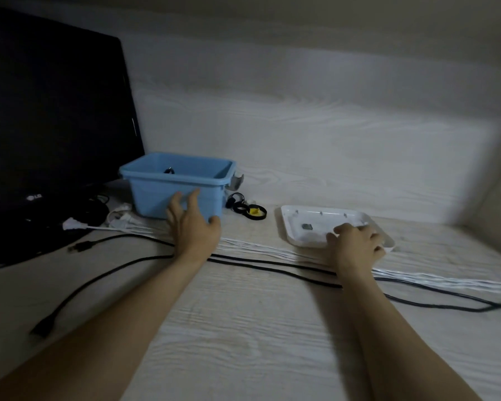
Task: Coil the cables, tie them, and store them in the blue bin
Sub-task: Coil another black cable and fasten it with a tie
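While both forearms reach forward over the desk [243,328], findings are as follows.

Left hand [193,224]: fingers spread and relaxed, holding nothing; fingertips at the front wall of the blue bin [174,183]; contact cannot be confirmed.

Right hand [356,244]: fingers loosely bent, resting on the near edge of the white tray [307,218]; whether it grips anything, I cannot tell.

Black cables [272,266]: uncoiled, lying across the desk beneath both wrists.

White cables [266,248]: uncoiled, just behind the black ones, between the hands.

Bin position: far left, beside the monitor [52,125]; a small dark item shows inside.

Tape rolls [250,211]: between bin and tray.
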Tool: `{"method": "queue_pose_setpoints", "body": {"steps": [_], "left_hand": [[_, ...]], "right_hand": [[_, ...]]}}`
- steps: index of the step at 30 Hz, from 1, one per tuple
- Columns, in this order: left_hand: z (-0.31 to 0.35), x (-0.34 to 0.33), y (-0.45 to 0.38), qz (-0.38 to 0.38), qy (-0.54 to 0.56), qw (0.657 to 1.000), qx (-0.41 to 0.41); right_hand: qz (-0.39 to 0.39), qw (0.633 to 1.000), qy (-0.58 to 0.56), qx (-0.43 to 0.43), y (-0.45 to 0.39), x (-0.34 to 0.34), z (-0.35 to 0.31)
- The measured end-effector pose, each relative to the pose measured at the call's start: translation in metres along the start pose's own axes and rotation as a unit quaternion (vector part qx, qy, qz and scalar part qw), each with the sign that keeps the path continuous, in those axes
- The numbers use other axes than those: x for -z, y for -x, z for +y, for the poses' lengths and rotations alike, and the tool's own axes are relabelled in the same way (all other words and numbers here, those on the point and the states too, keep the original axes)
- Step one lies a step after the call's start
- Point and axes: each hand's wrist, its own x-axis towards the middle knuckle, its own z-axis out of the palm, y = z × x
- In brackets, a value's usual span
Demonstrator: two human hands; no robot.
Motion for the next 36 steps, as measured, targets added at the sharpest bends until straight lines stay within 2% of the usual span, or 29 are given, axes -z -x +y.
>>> {"method": "queue_pose_setpoints", "body": {"steps": [2, 4, 6, 9, 13, 15, 17, 19, 24, 29, 36], "left_hand": [[0.003, -0.008, 0.009, -0.061, -0.04, 0.996, -0.044], [0.007, -0.008, 0.017, -0.11, -0.066, 0.988, -0.09], [0.008, -0.003, 0.022, -0.173, -0.091, 0.975, -0.103], [0.006, 0.004, 0.03, -0.263, -0.127, 0.95, -0.112], [0.008, 0.009, 0.039, -0.325, -0.186, 0.911, -0.173], [0.011, 0.012, 0.038, -0.318, -0.188, 0.908, -0.197], [0.012, 0.015, 0.037, -0.316, -0.2, 0.903, -0.213], [0.01, 0.016, 0.037, -0.319, -0.206, 0.901, -0.208], [0.01, 0.011, 0.048, -0.312, -0.246, 0.894, -0.208], [-0.003, 0.028, 0.05, -0.252, -0.288, 0.899, -0.213], [-0.053, 0.087, 0.038, -0.168, -0.245, 0.941, -0.16]], "right_hand": [[-0.038, 0.999, -0.025, 0.019, -0.002, -0.006, 0.004], [-0.038, 0.993, -0.081, 0.073, -0.002, -0.009, 0.003], [-0.043, 0.983, -0.139, 0.108, -0.001, -0.007, -0.001], [-0.097, 0.978, -0.144, 0.114, 0.007, 0.0, -0.007], [-0.065, 0.954, -0.221, 0.193, 0.026, 0.007, -0.019], [-0.14, 0.926, -0.241, 0.255, 0.039, 0.009, -0.03], [-0.242, 0.89, -0.203, 0.329, 0.056, 0.007, -0.039], [-0.273, 0.868, -0.148, 0.388, 0.065, -0.001, -0.043], [-0.203, 0.863, -0.13, 0.444, 0.069, -0.015, -0.048], [-0.165, 0.876, -0.099, 0.443, 0.073, -0.02, -0.048], [-0.154, 0.887, -0.068, 0.429, 0.075, -0.022, -0.044]]}}
